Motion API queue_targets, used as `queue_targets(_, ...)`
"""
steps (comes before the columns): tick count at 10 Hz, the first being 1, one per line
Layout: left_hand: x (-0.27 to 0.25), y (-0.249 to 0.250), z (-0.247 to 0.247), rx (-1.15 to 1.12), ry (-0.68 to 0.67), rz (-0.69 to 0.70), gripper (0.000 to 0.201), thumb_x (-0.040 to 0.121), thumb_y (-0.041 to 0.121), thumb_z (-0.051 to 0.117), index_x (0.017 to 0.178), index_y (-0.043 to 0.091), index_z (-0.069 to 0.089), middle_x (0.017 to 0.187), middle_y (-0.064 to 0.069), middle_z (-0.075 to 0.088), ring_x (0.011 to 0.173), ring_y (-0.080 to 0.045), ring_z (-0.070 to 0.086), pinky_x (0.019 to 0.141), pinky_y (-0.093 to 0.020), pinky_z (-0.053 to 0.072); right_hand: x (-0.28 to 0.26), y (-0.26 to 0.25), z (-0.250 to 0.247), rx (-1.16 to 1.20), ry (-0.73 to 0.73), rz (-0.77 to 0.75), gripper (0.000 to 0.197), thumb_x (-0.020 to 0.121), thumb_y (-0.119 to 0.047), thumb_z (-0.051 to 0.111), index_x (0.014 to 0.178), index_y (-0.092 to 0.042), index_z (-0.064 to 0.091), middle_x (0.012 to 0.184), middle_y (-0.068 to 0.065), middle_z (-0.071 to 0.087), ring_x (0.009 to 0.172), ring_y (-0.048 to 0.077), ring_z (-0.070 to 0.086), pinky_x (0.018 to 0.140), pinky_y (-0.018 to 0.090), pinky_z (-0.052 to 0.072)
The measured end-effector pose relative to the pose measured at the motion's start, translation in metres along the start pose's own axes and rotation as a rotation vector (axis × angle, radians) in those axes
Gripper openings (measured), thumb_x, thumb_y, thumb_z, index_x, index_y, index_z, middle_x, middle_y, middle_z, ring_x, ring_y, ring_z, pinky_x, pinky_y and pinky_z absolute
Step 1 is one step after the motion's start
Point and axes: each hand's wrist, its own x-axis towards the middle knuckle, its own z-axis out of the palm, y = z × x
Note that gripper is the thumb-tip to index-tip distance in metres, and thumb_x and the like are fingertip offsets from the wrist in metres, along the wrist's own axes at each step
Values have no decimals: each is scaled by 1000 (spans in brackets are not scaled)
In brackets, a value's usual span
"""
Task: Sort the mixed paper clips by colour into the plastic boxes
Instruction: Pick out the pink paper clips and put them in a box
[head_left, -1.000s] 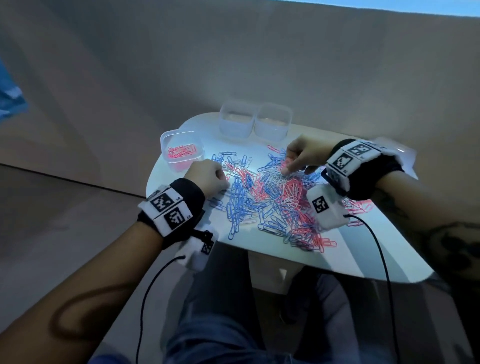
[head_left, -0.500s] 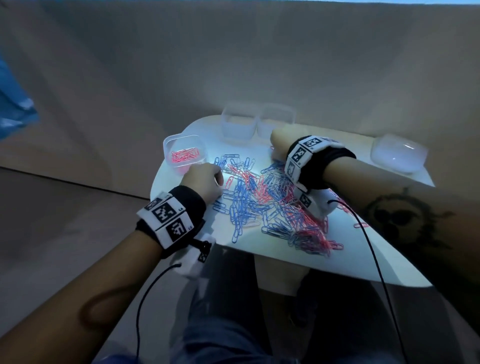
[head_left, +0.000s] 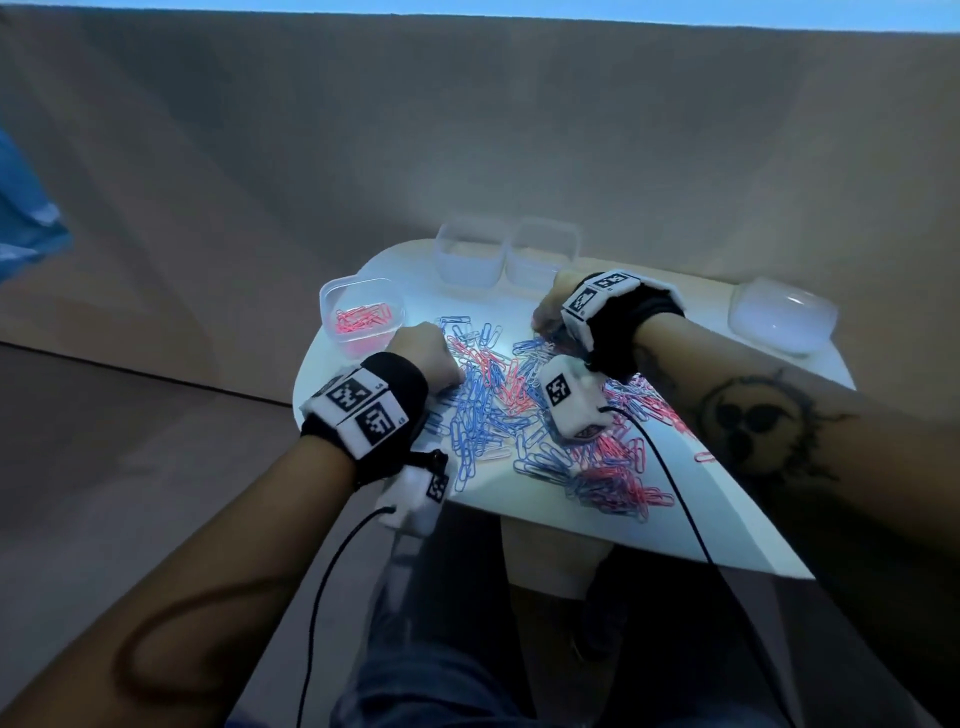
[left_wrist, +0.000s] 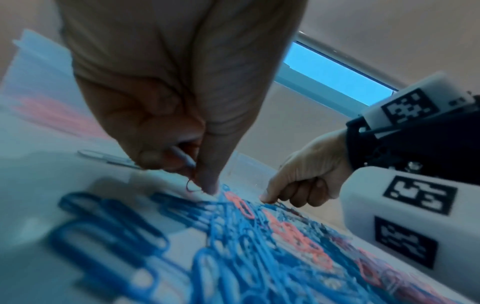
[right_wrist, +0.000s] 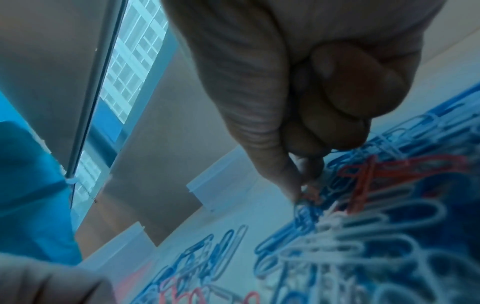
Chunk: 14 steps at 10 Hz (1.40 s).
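Observation:
A heap of mixed blue, red and white paper clips (head_left: 519, 410) covers the middle of the small white table (head_left: 691, 525). My left hand (head_left: 431, 358) sits at the heap's left edge. Its fingers are curled round a clip (left_wrist: 182, 157) while the forefinger tip touches the heap. My right hand (head_left: 548, 312) is at the heap's far edge, just in front of the boxes. There its thumb and forefinger (right_wrist: 285, 174) pinch a red clip (right_wrist: 313, 192) lying among blue ones. A clear box (head_left: 332, 293) at the far left holds red clips.
Two clear plastic boxes (head_left: 467, 260) (head_left: 543, 260) stand side by side at the table's far edge; nothing shows in them. A rounded translucent container (head_left: 784, 322) sits at the far right corner. Cables hang from both wrist cameras over the near edge. My legs are under the table.
My right hand swung from the heap's middle to its far edge near the boxes and lowered its fingertips onto the clips. The left hand has stayed at the heap's left edge.

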Motion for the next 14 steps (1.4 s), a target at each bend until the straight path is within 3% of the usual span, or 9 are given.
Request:
queue_targets(1, -6, 3, -4, -288, 70, 15, 24, 87, 11, 60, 65, 11, 51, 77, -8, 58, 71, -20, 53, 61, -24, 45, 13, -6, -2, 18, -37, 178, 24, 79, -13, 59, 60, -16, 45, 54, 1, 48, 53, 14, 49, 50, 18, 34)
queue_targets(2, -19, 9, -7, -723, 34, 100, 23, 88, 8, 61, 68, 14, 50, 69, -2, 51, 58, -8, 49, 44, -12, 45, 1, -16, -18, 828, -80, 330, 31, 92, -9, 33, 62, -16, 31, 50, 0, 37, 44, 13, 33, 34, 16, 30)
queue_targets(4, -48, 36, -4, -1288, -55, 91, 18, 88, 10, 59, 72, 16, 53, 54, 9, 57, 43, 4, 49, 41, -7, 40, -93, 4, -22, 2053, 6, 220, 14, 40, -9, 53, 43, -12, 40, 39, -4, 31, 26, 5, 27, 23, 14, 18)
queue_targets(5, -60, 50, 4, -1277, -141, 136, 16, 87, 9, 60, 73, 15, 55, 50, 10, 58, 42, 4, 51, 40, -8, 40, -130, 9, -5, 2189, 146, 214, 17, 46, -11, 56, 41, -14, 39, 36, -6, 29, 26, 4, 20, 24, 14, 16)
queue_targets(6, -67, 71, 8, -1207, -269, 192, 14, 87, 8, 59, 75, 13, 56, 51, 9, 59, 44, 4, 53, 42, -8, 44, -147, 11, 13, 2194, 281, 307, 25, 63, -14, 46, 40, -15, 38, 36, -5, 28, 25, 3, 21, 23, 13, 15)
queue_targets(8, -66, 92, -11, -1159, -388, 204, 12, 86, 4, 59, 76, 10, 58, 52, 5, 62, 45, 1, 57, 45, -9, 48, -157, 4, 35, 2362, 338, 222, 21, 42, -6, 57, 57, -11, 43, 44, -4, 34, 30, 6, 31, 25, 15, 27)
queue_targets(10, -94, 99, 39, -799, -273, 282, 24, 78, -5, 68, 60, 8, 57, 39, 5, 52, 37, -5, 50, 41, -15, 42, -148, -6, 61, 2172, 374, 401, 50, 97, -46, 23, 72, -11, 47, 53, 2, 44, 30, 6, 32, 33, 11, 24)
queue_targets(11, -88, 94, 44, -599, -169, 362, 13, 69, 7, 78, 63, 5, 66, 46, 1, 54, 48, -12, 51, 59, -25, 49, -157, -4, 64, 2113, 338, 420, 55, 94, -57, 21, 68, -12, 41, 45, -1, 37, 30, 5, 30, 32, 11, 25)
queue_targets(14, -79, 71, 25, -281, -50, 434, 25, 66, 15, 77, 54, 21, 56, 46, 11, 49, 40, 4, 45, 48, -5, 36, -135, -35, 69, 1865, 52, 348, 41, 100, -35, 29, 67, -17, 44, 37, -9, 30, 31, 0, 23, 31, 11, 15)
